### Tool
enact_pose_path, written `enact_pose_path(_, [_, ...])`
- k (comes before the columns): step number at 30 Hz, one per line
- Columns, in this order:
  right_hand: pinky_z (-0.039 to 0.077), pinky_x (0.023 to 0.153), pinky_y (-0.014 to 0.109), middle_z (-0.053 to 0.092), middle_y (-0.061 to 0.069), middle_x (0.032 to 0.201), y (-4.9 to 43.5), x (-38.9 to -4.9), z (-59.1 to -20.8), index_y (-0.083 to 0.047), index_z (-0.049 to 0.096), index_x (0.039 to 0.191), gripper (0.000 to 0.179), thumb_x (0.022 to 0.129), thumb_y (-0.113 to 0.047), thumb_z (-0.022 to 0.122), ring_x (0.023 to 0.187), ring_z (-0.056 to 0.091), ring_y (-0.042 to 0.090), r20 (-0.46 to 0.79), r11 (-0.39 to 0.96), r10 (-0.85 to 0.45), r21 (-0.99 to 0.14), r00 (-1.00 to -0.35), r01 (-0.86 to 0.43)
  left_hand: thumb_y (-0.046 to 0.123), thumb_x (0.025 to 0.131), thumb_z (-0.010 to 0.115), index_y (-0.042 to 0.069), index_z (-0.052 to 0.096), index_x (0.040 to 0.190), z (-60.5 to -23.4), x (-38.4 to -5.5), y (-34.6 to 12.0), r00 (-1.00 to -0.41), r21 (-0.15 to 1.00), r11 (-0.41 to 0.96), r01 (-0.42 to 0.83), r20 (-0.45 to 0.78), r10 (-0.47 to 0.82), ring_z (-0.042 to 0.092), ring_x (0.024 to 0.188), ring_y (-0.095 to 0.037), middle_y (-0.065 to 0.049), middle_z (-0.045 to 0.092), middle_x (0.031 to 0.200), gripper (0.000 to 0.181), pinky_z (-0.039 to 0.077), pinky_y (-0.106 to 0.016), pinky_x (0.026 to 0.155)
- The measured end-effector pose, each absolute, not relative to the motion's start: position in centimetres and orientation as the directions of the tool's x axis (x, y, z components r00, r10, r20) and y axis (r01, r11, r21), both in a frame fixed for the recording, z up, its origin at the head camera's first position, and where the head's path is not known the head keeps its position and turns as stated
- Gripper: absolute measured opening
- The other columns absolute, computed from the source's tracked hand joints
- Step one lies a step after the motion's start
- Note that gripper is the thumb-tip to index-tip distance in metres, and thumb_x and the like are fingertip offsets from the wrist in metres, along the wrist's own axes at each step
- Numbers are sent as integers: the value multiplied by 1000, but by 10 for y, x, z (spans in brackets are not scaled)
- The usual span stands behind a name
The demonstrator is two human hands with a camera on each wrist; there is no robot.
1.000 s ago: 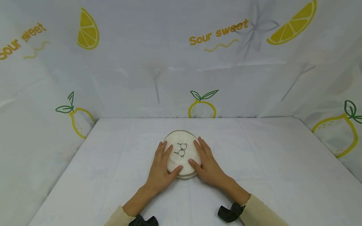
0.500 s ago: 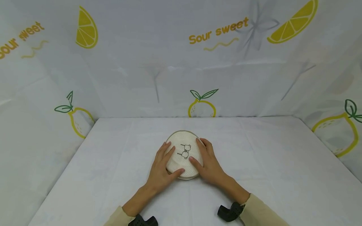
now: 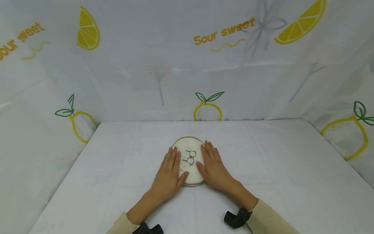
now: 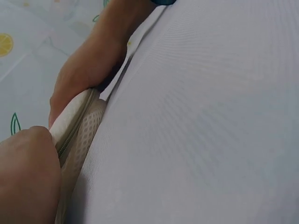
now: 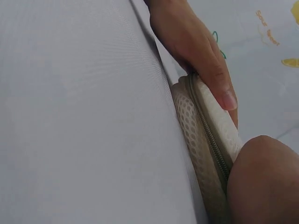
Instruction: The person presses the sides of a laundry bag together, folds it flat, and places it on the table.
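A round cream mesh laundry bag (image 3: pixel 191 170), with a small dark line drawing on its top, lies on the white-covered table. My left hand (image 3: pixel 166 180) rests on the bag's left side, fingers straight and close together. On the right side, my right hand (image 3: pixel 215 171) lies over the rim with its fingers extended and thumb on the top face. A zipper (image 5: pixel 212 135) runs round the bag's edge in the right wrist view. Below it, the honeycomb mesh side (image 4: pixel 88 128) shows between both hands in the left wrist view. My palms hide the bag's outer edges.
White cloth (image 3: pixel 277 169) covers the table on every side of the bag. Behind the far edge hangs a white curtain (image 3: pixel 131 81) printed with lemons and lettering. Black wrist devices (image 3: pixel 237 218) sit at the beige sleeves (image 3: pixel 270 217).
The bag shifted slightly right between the first two frames. Since then, the left fingers have drawn together and both hands have flattened onto the bag.
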State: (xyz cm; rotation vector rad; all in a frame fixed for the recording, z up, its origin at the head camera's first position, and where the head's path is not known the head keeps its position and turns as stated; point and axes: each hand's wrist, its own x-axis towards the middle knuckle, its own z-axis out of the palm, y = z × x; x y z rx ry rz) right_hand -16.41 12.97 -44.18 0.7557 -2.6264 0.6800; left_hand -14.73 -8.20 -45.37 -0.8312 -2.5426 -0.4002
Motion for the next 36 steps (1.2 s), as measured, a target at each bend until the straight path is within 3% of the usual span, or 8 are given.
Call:
enact_pose_path(3, [21, 109, 55, 28, 32, 147, 129, -165, -442, 17, 32, 139, 57, 98, -19, 49, 138, 21, 43, 451, 752, -470, -247, -759, -612, 44, 103, 28, -16, 34, 139, -451, -148, -82, -713, 81, 782, 618, 476, 515, 19, 139, -41, -31, 26, 148, 71, 23, -48, 110])
enact_pose_path(9, [25, 109, 49, 33, 31, 145, 127, -166, -440, 17, 35, 138, 54, 97, -17, 46, 136, 28, 41, 469, 744, -522, -158, -712, -650, 42, 98, 39, -12, 40, 137, -448, -155, -81, -670, 45, 761, 647, 509, 540, 33, 133, -43, -31, 41, 138, 66, 30, -49, 107])
enact_pose_path(13, [27, 108, 50, 34, 31, 144, 126, -165, -438, 17, 36, 137, 54, 97, -18, 45, 136, 28, 42, 462, 744, -546, -116, -699, -658, 47, 99, 36, -9, 35, 142, -449, -157, -81, -683, 84, 751, 655, 491, 542, 29, 136, -41, -29, 36, 143, 70, 25, -47, 110])
enact_pose_path(18, [25, 109, 49, 32, 29, 146, 126, -164, -434, 16, 36, 138, 54, 97, -18, 44, 138, 26, 39, 447, 736, -563, -113, -696, -668, 49, 100, 32, -9, 27, 145, -449, -159, -80, -697, 129, 736, 664, 462, 548, 17, 141, -36, -24, 23, 152, 74, 16, -44, 113])
enact_pose_path(25, [22, 111, 48, 28, 26, 149, 121, -167, -431, 13, 32, 142, 57, 100, -23, 45, 140, 22, 37, 409, 724, -572, -157, -712, -672, 59, 98, 33, -8, 25, 147, -444, -163, -83, -750, 190, 759, 623, 419, 511, 14, 143, -35, -23, 22, 153, 83, 13, -43, 114])
enact_pose_path(31, [21, 112, 47, 29, 25, 150, 117, -170, -426, 13, 32, 142, 56, 101, -25, 43, 140, 21, 36, 424, 713, -582, -146, -694, -686, 62, 97, 27, -9, 28, 145, -439, -168, -87, -726, 181, 741, 647, 442, 526, 18, 141, -36, -24, 26, 151, 86, 16, -46, 113])
enact_pose_path(36, [21, 111, 47, 30, 26, 149, 114, -174, -420, 13, 32, 142, 56, 102, -24, 43, 140, 22, 37, 419, 695, -606, -134, -676, -706, 45, 102, 34, -11, 30, 143, -434, -171, -88, -690, 137, 728, 672, 473, 548, 22, 140, -37, -24, 30, 150, 70, 19, -48, 112])
